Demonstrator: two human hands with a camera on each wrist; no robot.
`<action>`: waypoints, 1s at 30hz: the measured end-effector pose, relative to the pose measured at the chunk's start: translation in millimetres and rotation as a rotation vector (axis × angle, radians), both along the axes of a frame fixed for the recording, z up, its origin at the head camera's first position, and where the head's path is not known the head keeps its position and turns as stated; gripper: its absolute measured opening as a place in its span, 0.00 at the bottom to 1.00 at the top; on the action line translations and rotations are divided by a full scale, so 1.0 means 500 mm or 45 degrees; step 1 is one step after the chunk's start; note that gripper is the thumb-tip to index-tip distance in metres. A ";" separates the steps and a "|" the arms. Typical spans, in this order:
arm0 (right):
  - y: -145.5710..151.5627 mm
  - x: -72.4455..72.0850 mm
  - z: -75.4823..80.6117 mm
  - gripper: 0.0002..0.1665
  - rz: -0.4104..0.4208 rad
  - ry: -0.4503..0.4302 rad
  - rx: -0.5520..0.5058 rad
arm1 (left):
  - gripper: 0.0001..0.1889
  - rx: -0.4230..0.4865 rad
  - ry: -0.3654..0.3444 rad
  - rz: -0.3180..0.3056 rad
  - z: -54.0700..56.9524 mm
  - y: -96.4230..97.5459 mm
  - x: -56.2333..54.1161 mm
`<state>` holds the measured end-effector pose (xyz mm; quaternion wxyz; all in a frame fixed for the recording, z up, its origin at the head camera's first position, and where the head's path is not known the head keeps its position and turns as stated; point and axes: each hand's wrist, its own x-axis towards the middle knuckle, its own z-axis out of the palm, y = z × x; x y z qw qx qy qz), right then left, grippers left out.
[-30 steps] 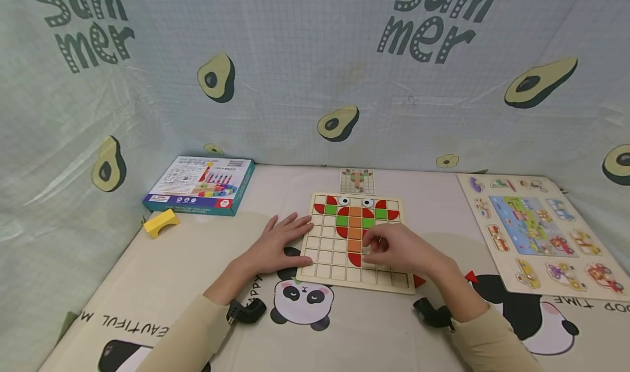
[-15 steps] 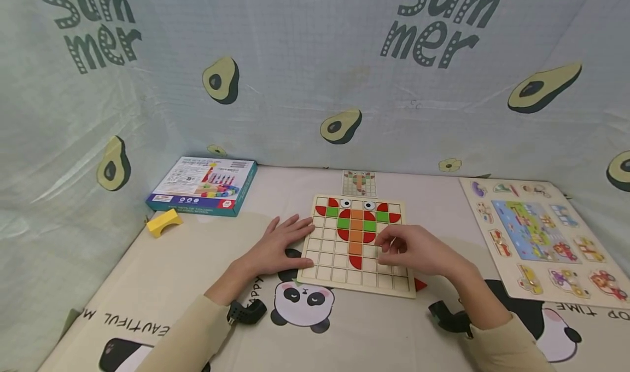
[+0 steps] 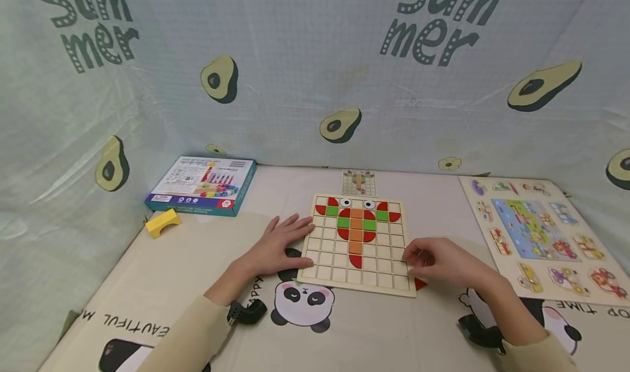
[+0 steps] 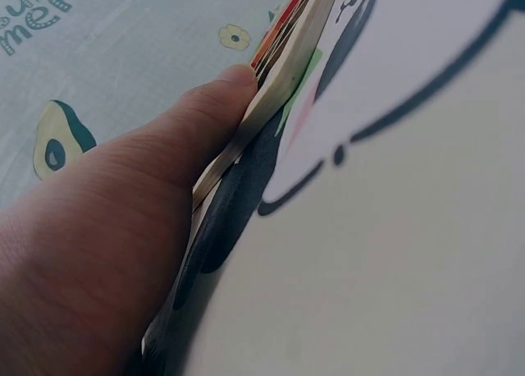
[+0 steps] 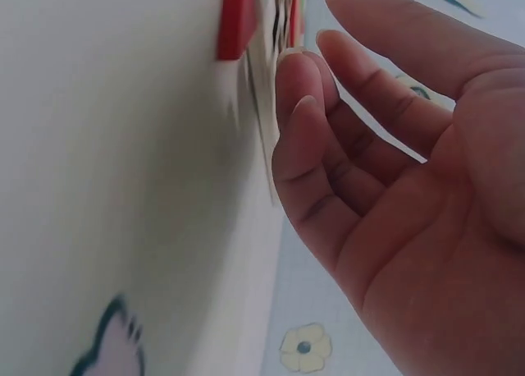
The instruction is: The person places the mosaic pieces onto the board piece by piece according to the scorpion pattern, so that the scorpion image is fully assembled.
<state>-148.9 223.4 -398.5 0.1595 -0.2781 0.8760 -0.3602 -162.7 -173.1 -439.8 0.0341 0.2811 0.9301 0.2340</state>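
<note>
A wooden grid board [image 3: 325,262] lies on the table with red, green and orange pieces and two eye pieces set in its cells. My left hand [image 3: 278,247] rests on its left edge, fingers spread. The left wrist view shows the left thumb [image 4: 209,105] against the board's rim [image 4: 287,76]. Beside the board's right edge hovers my right hand [image 3: 440,260], fingers bent and thumb apart from them, nothing visible between. A red piece [image 3: 420,284] lies just below that hand, next to the board; the right wrist view shows it as a red block [image 5: 236,23].
A small pattern card [image 3: 358,183] lies behind the board. To the right is a picture puzzle board [image 3: 474,208]. A game box [image 3: 202,186] and a yellow arch block [image 3: 163,222] are at the left. A printed curtain [image 3: 295,60] hangs behind the table.
My right hand has moved right, off the lower middle of the grid to beyond its right edge, uncovering the cells there. The left hand has stayed on the board.
</note>
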 end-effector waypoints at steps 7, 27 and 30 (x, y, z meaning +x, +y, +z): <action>0.026 0.013 -0.012 0.13 0.014 -0.083 0.011 | 0.44 -0.002 0.000 -0.014 -0.001 0.006 -0.003; 0.031 0.022 -0.020 0.12 0.017 0.023 0.053 | 0.45 -0.004 -0.002 -0.012 0.000 0.003 -0.006; 0.029 0.021 -0.019 0.10 0.025 0.049 0.057 | 0.45 -0.012 -0.004 0.001 0.000 0.002 -0.003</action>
